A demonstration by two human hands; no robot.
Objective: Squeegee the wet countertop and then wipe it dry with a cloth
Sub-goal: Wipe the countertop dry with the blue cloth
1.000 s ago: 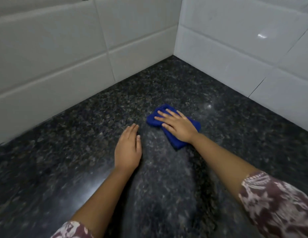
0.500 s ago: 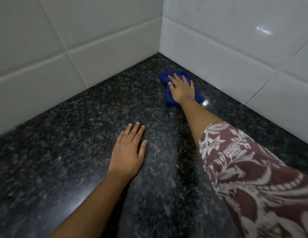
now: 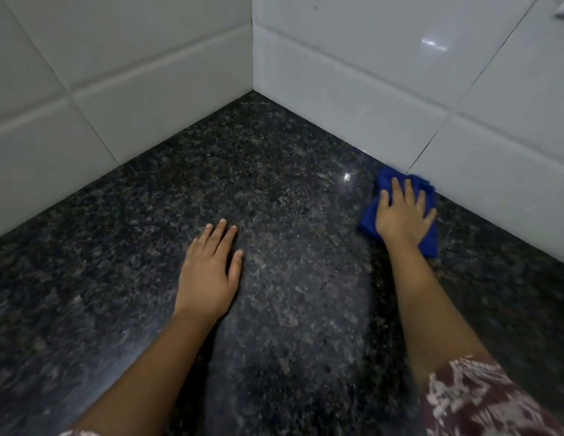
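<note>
A person's right hand [image 3: 402, 220] presses a folded blue cloth [image 3: 368, 217] onto a polished, dark speckled granite worktop [image 3: 290, 199]; its grip is spread flat. The cloth touches the glossy white wall tiles [image 3: 353, 89] on the right. The left hand [image 3: 208, 275] rests flat, fingers straight, holding nothing. The right sleeve [image 3: 482, 401] is patterned maroon and white.

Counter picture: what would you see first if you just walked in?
The bright blue cloth stands out, pressed under the right hand beside the white tiled wall. The left hand lies flat on the dark speckled countertop, mid-picture.
</note>
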